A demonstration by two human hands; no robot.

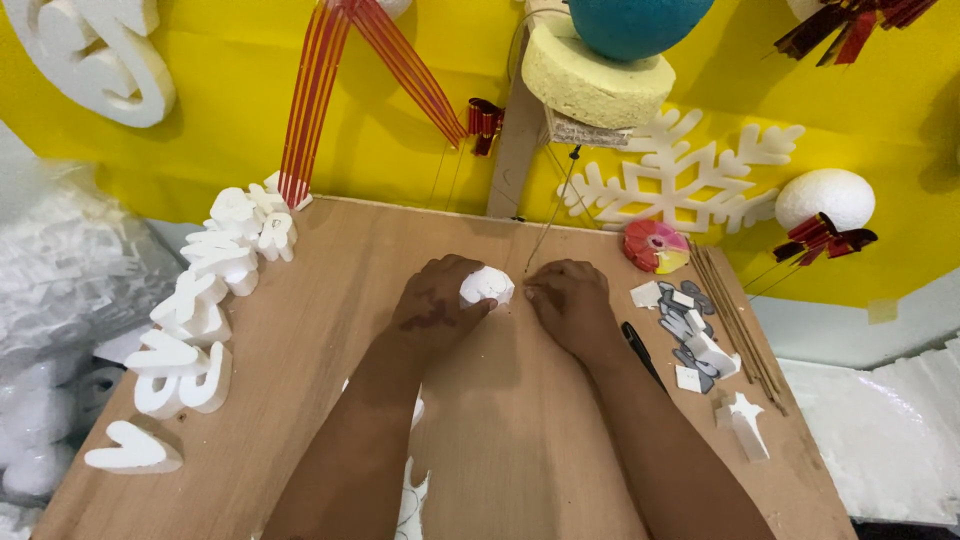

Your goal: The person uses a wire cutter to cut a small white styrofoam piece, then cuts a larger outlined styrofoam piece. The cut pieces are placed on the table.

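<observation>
Both forearms reach far across the wooden worktop (pixel 320 330). Left hand (pixel 437 300) pinches a white foam piece (pixel 487 286); right hand (pixel 567 300) presses fingertips together beside it, foam letters (pixel 195 320) left.

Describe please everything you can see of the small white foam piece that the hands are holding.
The small white foam piece looks like cut polystyrene, matte and bright white, with uneven, faceted edges. The left hand grips it from the left and partly covers it, while the right hand touches its right edge with its fingers. It sits low over the wooden board, near a thin taut wire.
</observation>
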